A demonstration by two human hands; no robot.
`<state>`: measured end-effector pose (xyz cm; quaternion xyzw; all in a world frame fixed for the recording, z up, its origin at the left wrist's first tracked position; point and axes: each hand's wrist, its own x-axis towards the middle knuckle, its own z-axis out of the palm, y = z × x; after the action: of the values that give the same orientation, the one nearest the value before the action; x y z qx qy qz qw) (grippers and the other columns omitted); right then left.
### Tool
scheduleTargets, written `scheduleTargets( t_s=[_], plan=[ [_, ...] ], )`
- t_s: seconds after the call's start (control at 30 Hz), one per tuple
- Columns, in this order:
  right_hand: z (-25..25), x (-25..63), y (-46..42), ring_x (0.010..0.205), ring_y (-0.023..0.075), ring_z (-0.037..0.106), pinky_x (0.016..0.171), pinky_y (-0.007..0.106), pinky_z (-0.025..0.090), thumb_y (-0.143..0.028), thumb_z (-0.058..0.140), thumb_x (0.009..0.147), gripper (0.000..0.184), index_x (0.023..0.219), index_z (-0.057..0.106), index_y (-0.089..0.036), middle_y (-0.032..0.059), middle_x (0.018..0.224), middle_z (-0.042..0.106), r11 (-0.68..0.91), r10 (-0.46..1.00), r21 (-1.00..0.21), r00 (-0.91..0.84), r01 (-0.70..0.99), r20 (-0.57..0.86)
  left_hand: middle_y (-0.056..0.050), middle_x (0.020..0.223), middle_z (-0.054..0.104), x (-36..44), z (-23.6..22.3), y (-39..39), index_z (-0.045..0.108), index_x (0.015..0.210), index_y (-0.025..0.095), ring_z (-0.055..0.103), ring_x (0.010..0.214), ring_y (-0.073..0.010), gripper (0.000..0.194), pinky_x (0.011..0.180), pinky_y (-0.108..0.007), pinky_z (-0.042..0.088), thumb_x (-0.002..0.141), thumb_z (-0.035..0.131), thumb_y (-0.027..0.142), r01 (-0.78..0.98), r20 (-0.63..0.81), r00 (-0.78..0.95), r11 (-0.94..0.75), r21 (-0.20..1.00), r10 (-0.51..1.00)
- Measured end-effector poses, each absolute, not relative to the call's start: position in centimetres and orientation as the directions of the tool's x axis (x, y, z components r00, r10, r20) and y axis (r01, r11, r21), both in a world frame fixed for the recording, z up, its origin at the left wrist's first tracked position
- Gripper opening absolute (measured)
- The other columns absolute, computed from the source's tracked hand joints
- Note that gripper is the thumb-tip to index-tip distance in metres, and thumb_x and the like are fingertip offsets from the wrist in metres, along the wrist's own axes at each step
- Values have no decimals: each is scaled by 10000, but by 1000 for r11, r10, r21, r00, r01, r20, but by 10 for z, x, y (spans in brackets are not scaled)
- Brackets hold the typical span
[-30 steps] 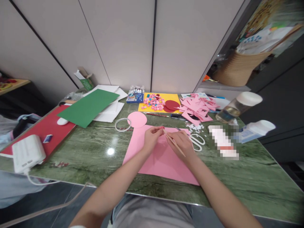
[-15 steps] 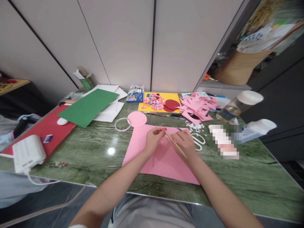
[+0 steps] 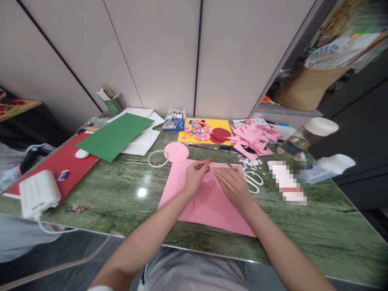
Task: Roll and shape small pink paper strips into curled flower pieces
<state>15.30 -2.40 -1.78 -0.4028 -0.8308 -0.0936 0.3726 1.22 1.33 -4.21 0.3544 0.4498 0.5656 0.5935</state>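
Over the pink sheet of paper [image 3: 194, 206], my left hand [image 3: 195, 176] pinches a small round red piece [image 3: 207, 162] between thumb and fingertips; what it is made of is too small to tell. My right hand [image 3: 235, 184] is closed round a thin, light wooden stick [image 3: 223, 176], whose tip points at the red piece. Whether tip and piece touch, I cannot tell. Beside my right hand lie white-handled scissors [image 3: 260, 182], their blades partly hidden by the hand. A pink paper circle [image 3: 176, 152] overlaps the sheet's far left corner.
A white ring [image 3: 150, 158] lies left of the pink sheet. Behind are small pink balls [image 3: 198, 130] and dark red circles [image 3: 222, 134] on yellow card, and pink paper scraps [image 3: 254, 139]. A clear bottle [image 3: 292, 144] and a white bottle [image 3: 335, 166] stand right; green paper [image 3: 117, 137] lies left.
The wooden stick has turned slightly in my right hand, and its tip has shifted a little. My left hand still pinches the red piece. The whole view has shifted slightly.
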Motion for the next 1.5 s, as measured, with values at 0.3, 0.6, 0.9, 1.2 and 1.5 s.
scheduleTargets(
  t_s=[0.3, 0.6, 0.9, 1.2, 1.5],
  plan=[
    [-8, 150, -26, 728, 110, 596, 760, 320, 286, -148, 550, 835, 121, 944, 587, -186, 11, 802, 691, 629, 569, -93, -376, 772, 731, -66, 738, 666, 14, -42, 12, 677, 758, 111, 607, 685, -143, 209, 735, -307, 491, 629, 695, 275, -357, -124, -35, 103, 928, 992],
    [-8, 152, -26, 636, 105, 497, 723, 313, 263, -195, 533, 841, 123, 720, 550, -178, -11, 620, 572, 594, 568, -34, -388, 804, 726, -68, 746, 664, 15, -41, 7, 680, 781, 117, 599, 683, -140, 236, 719, -287, 475, 633, 697, 300, -343, -108, 4, 103, 934, 994],
    [-17, 155, -22, 659, 131, 520, 757, 330, 282, -247, 569, 809, 70, 823, 533, -189, -2, 678, 607, 583, 606, -92, -357, 807, 711, -57, 712, 664, 16, -40, 8, 688, 773, 119, 601, 652, -136, 237, 721, -297, 482, 624, 703, 302, -345, -136, 10, 131, 929, 991],
    [-17, 153, -22, 790, 124, 613, 794, 329, 311, -126, 506, 841, 250, 1072, 558, -207, 37, 895, 695, 657, 570, -109, -397, 746, 719, -71, 778, 678, 12, -42, 13, 690, 790, 115, 612, 717, -144, 237, 773, -316, 499, 628, 707, 288, -378, -135, -15, 119, 918, 991],
    [-13, 153, -25, 723, 114, 600, 763, 324, 304, -138, 557, 827, 182, 997, 571, -201, 6, 838, 702, 636, 565, -99, -374, 765, 735, -82, 808, 684, 12, -41, 11, 692, 806, 114, 623, 747, -155, 257, 815, -346, 492, 630, 711, 300, -405, -132, -2, 120, 906, 991]
  ],
)
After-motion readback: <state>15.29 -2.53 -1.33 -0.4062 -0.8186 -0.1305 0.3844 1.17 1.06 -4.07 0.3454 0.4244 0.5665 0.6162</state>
